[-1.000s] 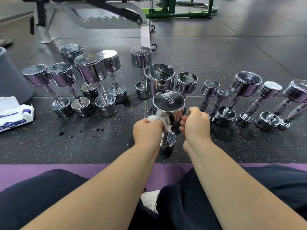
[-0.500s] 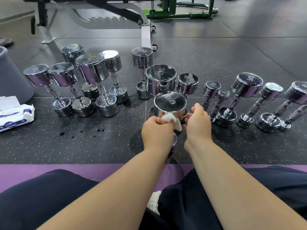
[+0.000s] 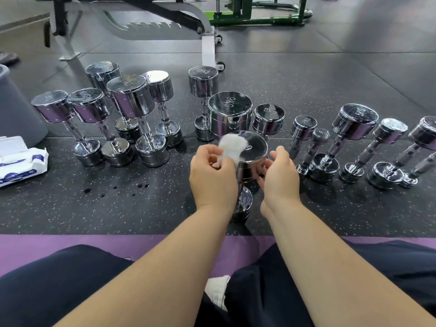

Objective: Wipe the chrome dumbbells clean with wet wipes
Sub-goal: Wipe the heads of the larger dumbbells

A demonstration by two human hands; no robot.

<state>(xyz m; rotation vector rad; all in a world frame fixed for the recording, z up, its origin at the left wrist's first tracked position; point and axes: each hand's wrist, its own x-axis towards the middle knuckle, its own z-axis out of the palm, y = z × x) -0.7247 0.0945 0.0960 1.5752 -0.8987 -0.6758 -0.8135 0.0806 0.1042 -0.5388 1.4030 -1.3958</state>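
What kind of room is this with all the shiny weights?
Most likely a gym: rows of chrome dumbbells stand on a speckled rubber floor, and a workout bench sits behind them.

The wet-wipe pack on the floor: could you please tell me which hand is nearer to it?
Left. The left hand grips a wipe on the side of the dumbbell facing the pack; the right hand holds its opposite side, farther away.

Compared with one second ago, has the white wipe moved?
Yes. The wipe in the left hand rose from the side of the dumbbell onto its top face, nearer the 9KG dumbbell behind.
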